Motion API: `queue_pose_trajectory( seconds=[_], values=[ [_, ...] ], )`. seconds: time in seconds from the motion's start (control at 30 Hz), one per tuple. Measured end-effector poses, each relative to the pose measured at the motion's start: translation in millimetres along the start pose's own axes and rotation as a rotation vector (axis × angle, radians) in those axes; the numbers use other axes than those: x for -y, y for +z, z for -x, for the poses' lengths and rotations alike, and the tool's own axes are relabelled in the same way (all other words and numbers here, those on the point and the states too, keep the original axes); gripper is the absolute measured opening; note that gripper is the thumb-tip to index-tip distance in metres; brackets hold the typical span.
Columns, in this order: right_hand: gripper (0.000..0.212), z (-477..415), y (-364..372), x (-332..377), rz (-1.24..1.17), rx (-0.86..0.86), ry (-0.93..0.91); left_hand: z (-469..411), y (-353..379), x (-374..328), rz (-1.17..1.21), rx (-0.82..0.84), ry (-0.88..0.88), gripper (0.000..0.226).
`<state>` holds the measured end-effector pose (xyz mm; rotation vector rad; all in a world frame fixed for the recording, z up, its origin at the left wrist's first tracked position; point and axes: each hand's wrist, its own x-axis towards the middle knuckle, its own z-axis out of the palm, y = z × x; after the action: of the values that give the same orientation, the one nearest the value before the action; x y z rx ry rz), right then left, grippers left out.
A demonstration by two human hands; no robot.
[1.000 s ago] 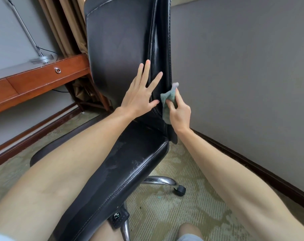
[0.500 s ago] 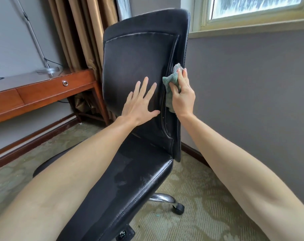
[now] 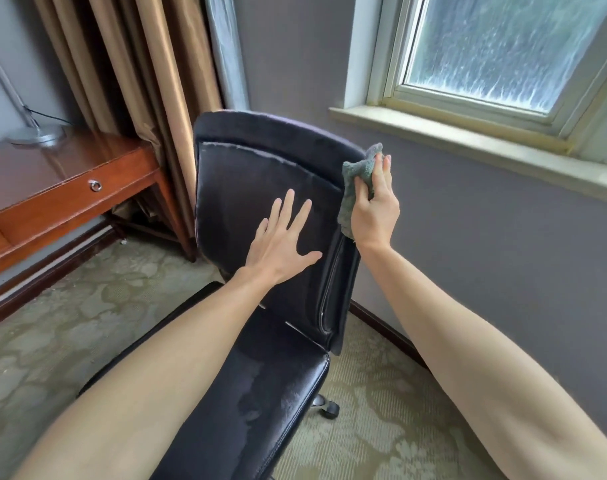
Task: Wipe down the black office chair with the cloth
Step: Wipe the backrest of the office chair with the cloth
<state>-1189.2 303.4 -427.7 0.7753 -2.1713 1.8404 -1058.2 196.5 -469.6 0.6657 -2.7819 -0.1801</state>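
Head camera looks down at the black office chair [image 3: 246, 174], which stands on patterned carpet [image 3: 381, 431] beside a grey wall. The left grip [image 3: 281, 247] lies flat on the front of the backrest, fingers straight and spread. The right grip [image 3: 375, 213] pinches a bunched grey-green cloth [image 3: 359, 168] against the backrest's upper right edge, with part of the cloth hanging below the palm. Wet streaks mark the seat [image 3: 284, 393]. A wooden bench [image 3: 70, 192] stands to the left, by tan curtains [image 3: 156, 81].

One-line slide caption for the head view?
Right hand holds the cloth against the black chair's side edge; left hand flat on its backrest.
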Motion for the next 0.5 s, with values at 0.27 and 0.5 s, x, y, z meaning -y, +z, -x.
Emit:
queue_pose_trajectory(
  seconds=[0.27, 0.5],
  values=[
    [0.045, -32.5, 2.8, 25.8, 0.534, 0.189, 0.050, -39.9, -85.2, -1.8, 0.047, 0.109, 0.027, 0.096],
    [0.044, -46.6, 13.3, 26.1, 0.606, 0.203, 0.074, -93.4, -119.0, 8.6, 0.023, 0.164, 0.049, 0.096]
  ],
)
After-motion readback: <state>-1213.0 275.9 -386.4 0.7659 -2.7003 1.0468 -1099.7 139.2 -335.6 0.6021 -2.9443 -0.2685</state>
